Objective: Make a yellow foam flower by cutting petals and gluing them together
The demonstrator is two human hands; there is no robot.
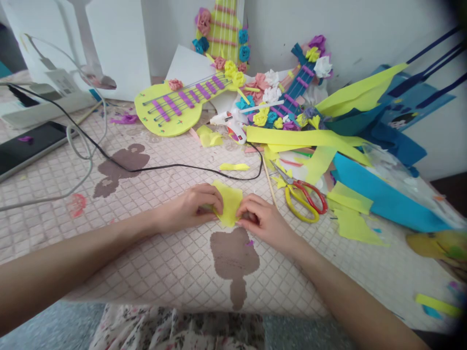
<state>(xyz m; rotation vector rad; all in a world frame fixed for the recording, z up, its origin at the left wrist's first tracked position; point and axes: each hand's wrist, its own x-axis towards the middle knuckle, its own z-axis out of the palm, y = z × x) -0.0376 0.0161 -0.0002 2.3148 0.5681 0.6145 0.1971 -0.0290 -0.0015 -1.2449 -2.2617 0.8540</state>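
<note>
Currently, yellow paper [229,200] is pinched between both hands [191,208] [268,221].

- A phone [40,142] lies face up at the far left, a purple scrap [25,139] on its dark screen.
- Behind it sits a white power strip [78,103] with a black plug [22,97].
- A grey cable [89,167] loops over the quilted tablecloth [73,194].
- A yellow toy guitar [189,114] with purple bars stands near a white glue gun [235,127].
- Scissors [293,182] with red and yellow handles lie just beside a thin wooden stick [270,184].
- A blue sheet [379,194] stretches across the right side.
</note>
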